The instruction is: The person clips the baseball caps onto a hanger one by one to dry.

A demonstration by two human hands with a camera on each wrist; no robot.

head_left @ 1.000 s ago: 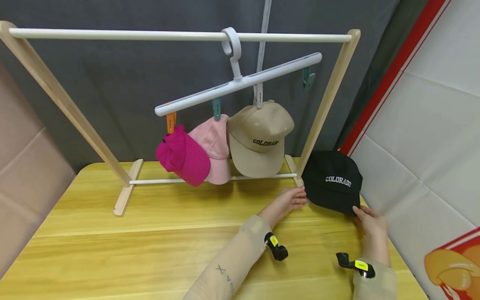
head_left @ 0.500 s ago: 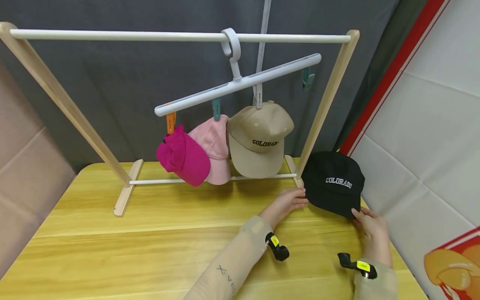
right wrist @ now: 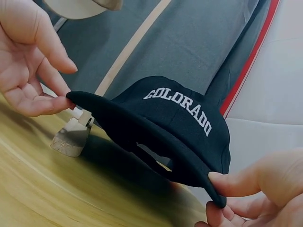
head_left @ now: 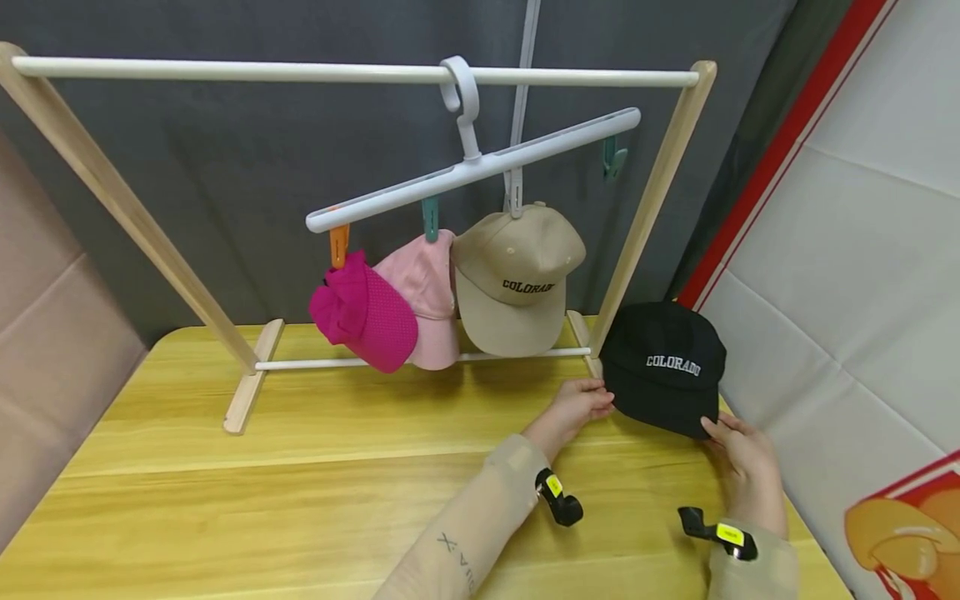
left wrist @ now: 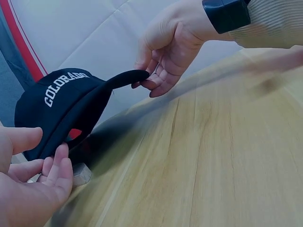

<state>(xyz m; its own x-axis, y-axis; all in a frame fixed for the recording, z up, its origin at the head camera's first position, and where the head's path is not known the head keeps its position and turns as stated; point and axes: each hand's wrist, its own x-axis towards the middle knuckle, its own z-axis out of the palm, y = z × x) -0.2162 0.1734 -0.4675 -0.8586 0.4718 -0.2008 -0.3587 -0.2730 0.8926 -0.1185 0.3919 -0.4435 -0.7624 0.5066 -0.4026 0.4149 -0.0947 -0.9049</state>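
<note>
A black baseball cap [head_left: 663, 367] with white COLORADO lettering is at the right of the table, by the rack's right foot. My right hand [head_left: 746, 462] pinches the right edge of its brim between thumb and fingers. At the brim's left edge, my left hand [head_left: 573, 410] touches it with its fingertips; in the right wrist view the left thumb stands apart from the brim. The wrist views show the brim raised over the table, with a shadow beneath. Whether the back of the cap touches the table is hidden.
A wooden rack with a white rail [head_left: 225, 69] carries a tilted white clip hanger [head_left: 472, 169]. Clipped on it are a magenta cap [head_left: 367, 312], a pink cap [head_left: 427, 300] and a beige cap [head_left: 517, 279]. A green clip [head_left: 613, 158] hangs at its right end. A white panel [head_left: 840, 275] stands at right.
The black cap shifts and tilts slightly in the hands. The left fingers draw a little closer together. The caps on the hanger stay as they were.
</note>
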